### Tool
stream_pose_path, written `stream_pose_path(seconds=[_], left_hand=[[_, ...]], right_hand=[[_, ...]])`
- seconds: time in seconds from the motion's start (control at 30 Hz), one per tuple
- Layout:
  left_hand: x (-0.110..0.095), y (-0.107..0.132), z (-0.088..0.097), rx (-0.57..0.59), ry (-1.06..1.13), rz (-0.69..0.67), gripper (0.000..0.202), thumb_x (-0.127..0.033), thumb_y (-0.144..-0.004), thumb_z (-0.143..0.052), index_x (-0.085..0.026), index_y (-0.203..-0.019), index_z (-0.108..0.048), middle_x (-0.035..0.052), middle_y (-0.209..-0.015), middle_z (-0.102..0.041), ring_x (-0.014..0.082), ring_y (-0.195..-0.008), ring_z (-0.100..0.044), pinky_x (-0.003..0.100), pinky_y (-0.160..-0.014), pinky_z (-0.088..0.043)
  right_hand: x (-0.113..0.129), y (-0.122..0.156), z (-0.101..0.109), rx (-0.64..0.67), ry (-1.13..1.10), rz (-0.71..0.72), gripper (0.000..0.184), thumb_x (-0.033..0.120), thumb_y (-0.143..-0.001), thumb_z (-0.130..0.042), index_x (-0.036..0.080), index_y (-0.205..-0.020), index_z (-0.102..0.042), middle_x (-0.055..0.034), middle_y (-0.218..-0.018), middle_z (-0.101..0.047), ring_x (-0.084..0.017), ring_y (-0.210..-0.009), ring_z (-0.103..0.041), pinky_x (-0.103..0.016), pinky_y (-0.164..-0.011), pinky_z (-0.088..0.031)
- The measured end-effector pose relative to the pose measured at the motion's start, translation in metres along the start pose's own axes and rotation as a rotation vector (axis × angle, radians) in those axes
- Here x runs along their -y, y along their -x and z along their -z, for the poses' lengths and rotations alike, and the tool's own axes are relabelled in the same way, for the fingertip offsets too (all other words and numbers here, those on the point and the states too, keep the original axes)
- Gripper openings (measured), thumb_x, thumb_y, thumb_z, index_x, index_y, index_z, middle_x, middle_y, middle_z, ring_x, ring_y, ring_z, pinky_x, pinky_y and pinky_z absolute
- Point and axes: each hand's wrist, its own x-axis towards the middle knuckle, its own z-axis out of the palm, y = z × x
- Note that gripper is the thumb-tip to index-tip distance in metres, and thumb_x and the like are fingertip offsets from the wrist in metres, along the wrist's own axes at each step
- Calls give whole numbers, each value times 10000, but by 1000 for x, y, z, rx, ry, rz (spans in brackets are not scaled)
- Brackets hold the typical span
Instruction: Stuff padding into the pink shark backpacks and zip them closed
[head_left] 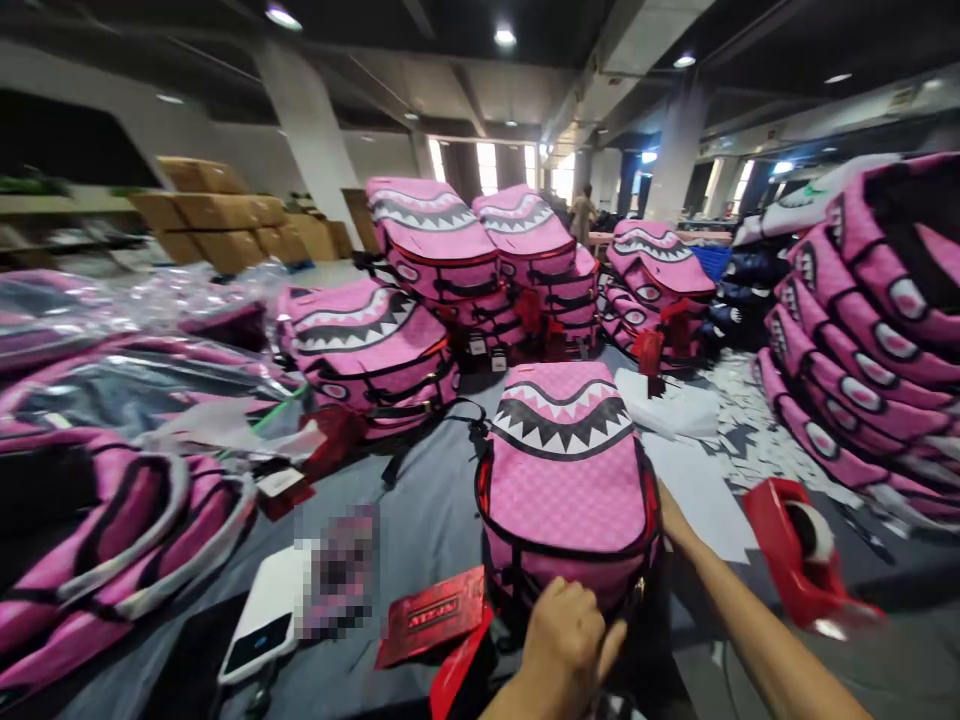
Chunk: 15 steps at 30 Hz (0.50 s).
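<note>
A pink checkered backpack (570,490) with a black-and-white shark-tooth pattern lies in front of me, its near end toward me. My left hand (566,635) is closed at that near end, fingers curled against it and thumb pointing right. Along the right side of the bag is my right hand (670,518); its fingers are hidden behind the bag. A red printed tag (435,615) lies just left of the backpack, above a red strap (461,670).
Other pink backpacks (367,345) are stacked behind and at the right (862,370). Plastic-wrapped bags (142,380) fill the left. A red tape dispenser (784,560), white paper (701,495), a white device (262,610) and cardboard boxes (217,215) are around. A person (583,212) stands far back.
</note>
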Motion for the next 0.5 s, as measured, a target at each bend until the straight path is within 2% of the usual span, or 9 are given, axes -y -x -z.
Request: stream_pose_path(seconds=[0.07,0.13,0.17,0.2,0.27,0.33,0.4,0.43,0.5], left_hand=[[-3,6,5,121,140,-114,318,-340,-874,-647,-236,-596,-534,10,-517,-514,152,-449,-494,317,-428,-354],[13,-6,23,239,233,-150,183,-383,-881,-658,-256,-749,-663,20,-595,-604,141,-452,-544,283,-406,-375],[27,-16,33,316,216,-117,81,-285,-903,-634,-266,-900,-713,21,-689,-670,133,-504,-596,255,-460,-430],[45,-29,41,392,202,-82,188,-223,-912,-607,-293,-1043,-723,15,-786,-714,129,-597,-653,227,-555,-490],[81,-50,46,559,193,10,371,-297,-871,-645,-351,-1237,-679,44,-1079,-747,181,-891,-722,256,-778,-561],[106,-54,36,861,101,4,804,-410,-678,-768,-389,-1441,-516,86,-1442,-585,325,-1292,-572,447,-1050,-485],[114,-37,15,1129,26,-69,1092,-417,-541,-805,-350,-1536,-360,152,-1604,-334,440,-1465,-319,600,-1142,-332],[114,-22,5,1206,-16,-92,1147,-410,-524,-807,-328,-1554,-310,182,-1624,-244,473,-1482,-239,641,-1145,-289],[109,13,-12,1223,-108,-104,1148,-392,-551,-815,-293,-1562,-279,219,-1623,-179,503,-1480,-184,673,-1141,-261]], right_hand=[[-13,27,19,-30,50,-30,643,630,-966,-291,173,-1277,-619,-142,-1304,-664,-275,-1275,-569,-409,-1119,-416],[-18,54,28,-76,47,-55,636,609,-970,-276,172,-1309,-589,-142,-1358,-628,-258,-1300,-549,-395,-1138,-397],[-17,66,30,-89,40,-49,627,596,-975,-272,177,-1334,-570,-136,-1380,-612,-248,-1306,-543,-390,-1136,-399],[-14,77,30,-95,31,-31,612,585,-980,-281,186,-1354,-555,-127,-1394,-603,-241,-1308,-541,-388,-1130,-404],[-3,91,30,-76,25,35,571,561,-989,-328,198,-1366,-555,-114,-1387,-610,-240,-1281,-561,-389,-1101,-426],[11,91,36,6,60,88,496,509,-1006,-363,206,-1314,-607,-94,-1264,-686,-232,-1164,-631,-377,-1020,-479],[22,78,54,116,223,63,390,423,-1019,-403,214,-1197,-680,-52,-1081,-748,-201,-1001,-683,-330,-908,-517],[26,66,67,151,336,20,335,377,-1015,-441,213,-1152,-699,-37,-1023,-757,-188,-951,-689,-310,-873,-518],[28,34,97,159,559,-89,240,286,-988,-525,200,-1114,-710,-46,-1026,-756,-189,-975,-682,-309,-887,-501]])
